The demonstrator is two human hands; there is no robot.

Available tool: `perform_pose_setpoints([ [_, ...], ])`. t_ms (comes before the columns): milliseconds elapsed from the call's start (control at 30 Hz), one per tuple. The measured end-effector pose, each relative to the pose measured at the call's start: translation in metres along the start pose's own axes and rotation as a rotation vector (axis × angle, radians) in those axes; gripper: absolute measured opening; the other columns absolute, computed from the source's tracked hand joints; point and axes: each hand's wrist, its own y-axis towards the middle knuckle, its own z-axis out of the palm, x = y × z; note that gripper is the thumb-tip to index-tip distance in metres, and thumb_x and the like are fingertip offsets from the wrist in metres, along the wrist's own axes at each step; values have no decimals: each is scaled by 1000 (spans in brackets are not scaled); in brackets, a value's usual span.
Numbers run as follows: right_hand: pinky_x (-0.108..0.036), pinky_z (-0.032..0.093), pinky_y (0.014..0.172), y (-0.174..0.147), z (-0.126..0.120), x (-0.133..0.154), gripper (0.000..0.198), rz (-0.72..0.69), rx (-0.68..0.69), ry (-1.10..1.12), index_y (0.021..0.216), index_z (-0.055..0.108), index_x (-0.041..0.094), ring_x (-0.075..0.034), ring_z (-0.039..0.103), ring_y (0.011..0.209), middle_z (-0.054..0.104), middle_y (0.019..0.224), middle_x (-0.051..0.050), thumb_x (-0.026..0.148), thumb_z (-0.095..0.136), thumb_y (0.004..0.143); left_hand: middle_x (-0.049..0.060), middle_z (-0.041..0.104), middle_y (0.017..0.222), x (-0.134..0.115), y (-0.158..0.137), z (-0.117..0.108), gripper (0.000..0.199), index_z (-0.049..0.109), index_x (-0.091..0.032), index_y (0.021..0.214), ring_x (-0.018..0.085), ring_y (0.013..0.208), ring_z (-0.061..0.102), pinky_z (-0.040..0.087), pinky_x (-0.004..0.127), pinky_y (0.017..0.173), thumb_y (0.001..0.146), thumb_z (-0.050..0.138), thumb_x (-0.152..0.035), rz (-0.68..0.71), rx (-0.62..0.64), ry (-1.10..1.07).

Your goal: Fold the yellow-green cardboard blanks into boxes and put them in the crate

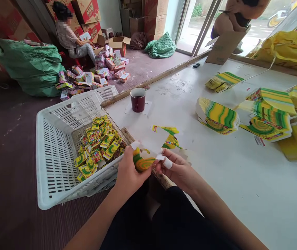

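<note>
Between both hands, at the table's near left edge, is a partly folded yellow-and-green carton (143,162) with white flaps raised. My left hand (130,170) is closed around its left side, thumb near the top. My right hand (175,168), with white tape on a finger, pinches the carton's right end. Just behind lie flat yellow-and-green carton blanks (172,140) on the white table. To the left, a white plastic basket (57,199) holds a heap of small yellow boxes (101,142).
A dark red mug (138,103) stands near the table's left edge. Stacks of carton blanks (218,116) lie on the right. Beyond are a brown cardboard box (223,47), a green sack (31,67), strewn pink boxes (104,69) and a seated person (68,38).
</note>
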Motion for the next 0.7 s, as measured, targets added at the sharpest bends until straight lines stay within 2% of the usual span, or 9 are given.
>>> perform_pose_setpoints([
  [133,-24,44,61,0,4,-1,36,-94,-30,-141,81,69,21,-12,55,65,67,76,0,44,87,61,1,61,94,0,-7,3,53,41,-25,115,20,79,66,51,29,66,70,70,-25,45,78,78],
  [200,-24,44,60,0,5,-1,34,-71,-41,-203,85,70,20,-13,57,68,70,82,-1,39,86,62,1,61,92,-2,-10,4,50,40,-26,111,20,76,65,49,29,63,70,68,-22,78,106,106],
  [300,-24,42,56,0,3,0,31,-32,-48,-276,86,72,18,-15,59,68,71,80,-2,38,83,64,0,59,88,-5,-12,3,45,39,-26,105,20,74,64,46,29,61,68,63,-18,92,152,114],
  [367,-27,47,61,0,2,0,34,-14,-26,-300,87,73,18,-17,62,71,73,82,-3,38,84,63,-1,59,86,-8,-11,2,42,39,-26,101,20,73,64,46,29,62,67,61,-16,84,183,103],
  [467,-37,55,80,0,3,-1,44,-46,27,-322,102,73,20,-24,69,86,76,95,-6,46,80,68,1,61,91,-10,-10,0,47,37,-26,105,22,79,66,49,32,66,66,60,-14,59,219,101],
  [567,-45,53,96,-4,6,-3,48,-260,45,-580,125,65,23,-29,64,113,72,117,-9,50,64,85,6,64,98,-10,-7,1,61,31,-25,118,26,84,68,52,36,70,66,61,-14,-23,307,87],
  [633,-47,48,105,-7,8,-4,51,-442,94,-904,139,53,23,-29,53,131,60,139,-12,41,57,91,9,65,103,-8,-6,5,66,27,-23,124,28,87,69,54,39,69,68,62,-17,-69,384,40],
  [700,-46,45,110,-8,7,-7,55,-555,146,-1186,147,43,20,-29,44,140,44,153,-16,24,52,93,13,63,113,-6,-5,10,66,27,-23,127,30,93,69,55,42,71,70,62,-21,-88,421,-10],
])
